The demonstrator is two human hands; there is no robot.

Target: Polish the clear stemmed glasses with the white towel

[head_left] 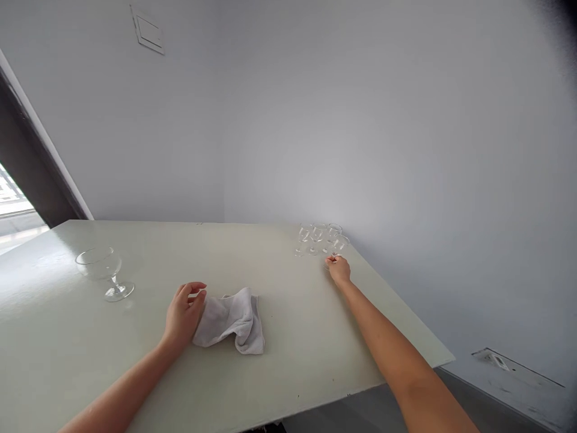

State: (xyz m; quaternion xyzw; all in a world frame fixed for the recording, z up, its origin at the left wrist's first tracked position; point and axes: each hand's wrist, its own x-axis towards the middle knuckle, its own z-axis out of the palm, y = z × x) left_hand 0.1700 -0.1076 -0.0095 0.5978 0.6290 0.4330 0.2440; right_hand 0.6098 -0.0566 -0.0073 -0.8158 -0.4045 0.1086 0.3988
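Observation:
My right hand (339, 269) reaches to the far right of the table, its fingers closed at the stem of a clear stemmed glass (341, 243). The glass stands upright, and my fingers hide its lower part. Just behind and left of it is a cluster of several similar stemmed glasses (318, 233). Close to me, a crumpled light grey cloth (238, 319) lies on the table. My left hand (183, 313) is at the cloth's left edge, fingers loosely curved and apart, with nothing in them. Off to the left stands a larger round-bowled stemmed glass (99, 264), upright and apart from both hands.
The pale, glossy table (288, 373) meets a grey wall (383, 120) at the back and along its right side. A switch plate (149, 32) sits high on the left wall. Low on the right wall is a socket plate (500, 362). A dark frame (31, 144) borders a bright window.

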